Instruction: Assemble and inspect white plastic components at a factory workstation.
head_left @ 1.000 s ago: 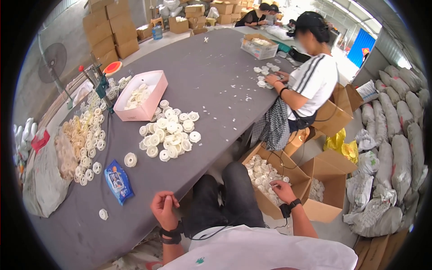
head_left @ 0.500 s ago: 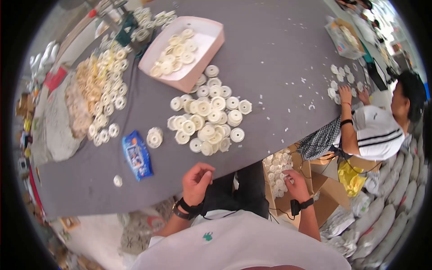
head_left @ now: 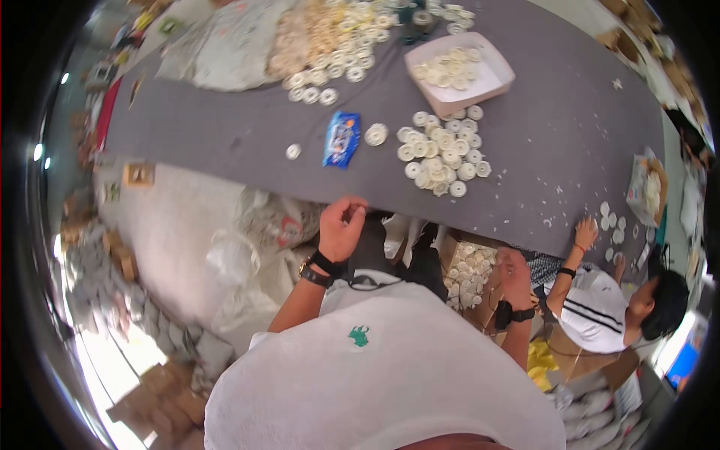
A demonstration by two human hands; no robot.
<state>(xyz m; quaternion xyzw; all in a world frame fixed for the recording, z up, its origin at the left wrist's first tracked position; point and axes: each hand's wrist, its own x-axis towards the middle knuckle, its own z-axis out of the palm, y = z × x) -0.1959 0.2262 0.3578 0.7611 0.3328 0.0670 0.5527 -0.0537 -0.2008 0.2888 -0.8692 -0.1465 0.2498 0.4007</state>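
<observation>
At the table's near edge, my left hand (head_left: 343,229) is closed, fingers curled toward the thumb; whatever it may hold is hidden. My right hand (head_left: 515,276) is raised beside an open carton of white ring-shaped discs (head_left: 469,279), its fingers too blurred to read. A heap of cream-white round discs (head_left: 444,150) lies on the grey table beyond my hands. Behind it, a pale pink box (head_left: 491,75) holds more of these discs. Left of the heap are a small stack of discs (head_left: 376,134), a blue soft packet (head_left: 342,140) and a single disc (head_left: 293,151).
At the far left of the grey table (head_left: 217,131), a large pile of discs (head_left: 337,52) spills beside a grey sack (head_left: 232,45). A co-worker (head_left: 600,307) at the right handles discs near a bin (head_left: 646,187). Plastic bags (head_left: 277,221) lie below the table.
The view has swung left and down, so the table things appear farther right and higher. My right hand has lifted away from the discs in the carton. My left hand stays curled.
</observation>
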